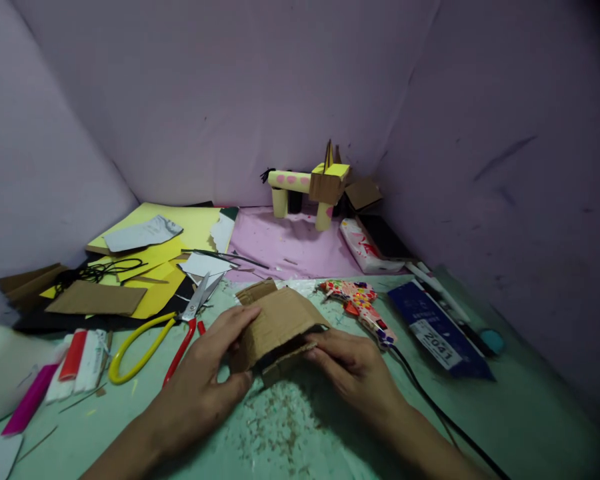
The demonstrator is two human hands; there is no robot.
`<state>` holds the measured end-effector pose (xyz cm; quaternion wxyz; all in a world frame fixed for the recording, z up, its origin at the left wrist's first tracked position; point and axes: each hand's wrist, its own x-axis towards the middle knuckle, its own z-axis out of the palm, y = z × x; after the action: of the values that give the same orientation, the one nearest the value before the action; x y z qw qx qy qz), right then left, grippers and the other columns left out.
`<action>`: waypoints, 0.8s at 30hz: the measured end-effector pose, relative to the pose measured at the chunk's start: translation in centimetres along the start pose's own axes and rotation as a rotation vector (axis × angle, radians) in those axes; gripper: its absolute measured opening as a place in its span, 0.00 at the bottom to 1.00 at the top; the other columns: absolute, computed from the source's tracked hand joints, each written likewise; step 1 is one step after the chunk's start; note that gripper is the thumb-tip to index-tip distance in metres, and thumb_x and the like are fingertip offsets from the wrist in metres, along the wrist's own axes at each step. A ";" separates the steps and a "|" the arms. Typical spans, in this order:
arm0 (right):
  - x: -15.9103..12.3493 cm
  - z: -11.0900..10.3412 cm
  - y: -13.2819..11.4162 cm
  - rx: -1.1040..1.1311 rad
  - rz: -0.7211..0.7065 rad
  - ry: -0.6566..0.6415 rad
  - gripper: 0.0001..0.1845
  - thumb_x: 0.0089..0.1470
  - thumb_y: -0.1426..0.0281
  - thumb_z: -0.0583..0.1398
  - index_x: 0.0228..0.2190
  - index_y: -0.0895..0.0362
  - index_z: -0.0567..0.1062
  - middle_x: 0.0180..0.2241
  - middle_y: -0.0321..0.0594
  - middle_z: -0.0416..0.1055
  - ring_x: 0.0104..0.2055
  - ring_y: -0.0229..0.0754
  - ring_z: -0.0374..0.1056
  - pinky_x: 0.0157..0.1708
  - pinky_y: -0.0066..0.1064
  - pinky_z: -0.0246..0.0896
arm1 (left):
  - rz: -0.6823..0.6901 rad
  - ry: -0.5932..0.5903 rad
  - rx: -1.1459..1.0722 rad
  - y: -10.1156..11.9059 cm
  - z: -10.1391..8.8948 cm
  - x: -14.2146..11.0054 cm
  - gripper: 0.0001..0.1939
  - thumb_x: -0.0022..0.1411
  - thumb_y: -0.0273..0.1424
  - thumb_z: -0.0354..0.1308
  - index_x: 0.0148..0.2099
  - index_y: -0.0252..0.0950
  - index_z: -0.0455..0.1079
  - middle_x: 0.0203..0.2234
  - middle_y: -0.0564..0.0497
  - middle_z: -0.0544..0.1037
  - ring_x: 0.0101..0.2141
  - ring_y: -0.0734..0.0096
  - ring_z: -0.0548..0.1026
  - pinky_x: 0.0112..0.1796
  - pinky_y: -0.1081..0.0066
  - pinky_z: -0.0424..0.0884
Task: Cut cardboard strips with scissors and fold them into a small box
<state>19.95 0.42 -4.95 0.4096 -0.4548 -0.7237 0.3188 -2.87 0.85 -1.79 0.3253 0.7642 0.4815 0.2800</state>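
Between my hands is a small folded cardboard box [285, 317], tilted, with its dark opening toward me. My left hand [213, 370] grips its left side, thumb low and fingers over the top edge. My right hand [353, 367] pinches the lower right edge by the opening. Just left of my left hand lie scissors [193, 313] with one yellow and one red handle, blades apart. Beyond my right hand rests a flower-patterned glue gun [360, 303] with a black cord. Whatever is inside the box is hidden in shadow.
A yellow paper-tube animal with a cardboard head [325, 187] stands at the back on pink cloth. Yellow paper [190, 217] and cardboard scraps [97, 298] pile up at left, near white glue sticks [87, 363]. A blue packet [437, 330] lies at right. Purple walls enclose three sides.
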 end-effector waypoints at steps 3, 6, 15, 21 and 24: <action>-0.4 0.5 0.0 -0.155 0.010 0.084 0.11 0.55 0.70 0.56 0.26 0.58 0.76 0.22 0.39 0.75 0.24 0.40 0.70 0.25 0.27 0.61 | -0.029 -0.008 -0.053 0.0 0.2 -0.1 0.31 0.52 0.28 0.52 0.59 0.51 0.58 0.58 0.49 0.62 0.56 0.48 0.59 0.51 0.46 0.61; -0.5 1.0 -0.2 -0.252 -0.031 0.123 0.11 0.56 0.70 0.55 0.26 0.58 0.75 0.21 0.38 0.74 0.22 0.38 0.68 0.22 0.26 0.58 | -0.041 0.009 -0.050 0.0 0.2 -0.2 0.32 0.51 0.27 0.51 0.59 0.49 0.59 0.57 0.47 0.63 0.52 0.47 0.64 0.48 0.46 0.63; -0.4 1.3 -0.3 -0.355 -0.089 0.157 0.12 0.56 0.71 0.54 0.23 0.56 0.72 0.19 0.37 0.70 0.20 0.36 0.65 0.22 0.25 0.57 | 0.030 -0.020 0.082 0.6 0.3 -0.1 0.26 0.59 0.38 0.53 0.59 0.44 0.55 0.57 0.45 0.62 0.56 0.52 0.60 0.53 0.51 0.60; -0.4 1.3 -0.5 -0.361 -0.114 0.142 0.11 0.55 0.71 0.53 0.25 0.56 0.73 0.20 0.37 0.71 0.21 0.37 0.66 0.21 0.26 0.58 | 0.037 0.000 0.223 1.1 0.4 0.0 0.34 0.53 0.35 0.60 0.60 0.42 0.52 0.56 0.43 0.60 0.57 0.53 0.57 0.55 0.50 0.57; -0.5 1.3 -0.5 -0.357 -0.119 0.136 0.09 0.55 0.71 0.54 0.27 0.56 0.73 0.22 0.38 0.72 0.23 0.38 0.68 0.23 0.27 0.59 | -0.010 -0.007 0.169 1.3 0.3 0.2 0.30 0.54 0.33 0.58 0.59 0.40 0.54 0.53 0.43 0.62 0.53 0.54 0.62 0.53 0.51 0.60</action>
<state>18.68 -0.36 -5.25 0.3886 -0.4973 -0.7649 0.1291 -1.81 0.54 -0.94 0.2630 0.7874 0.5061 0.2340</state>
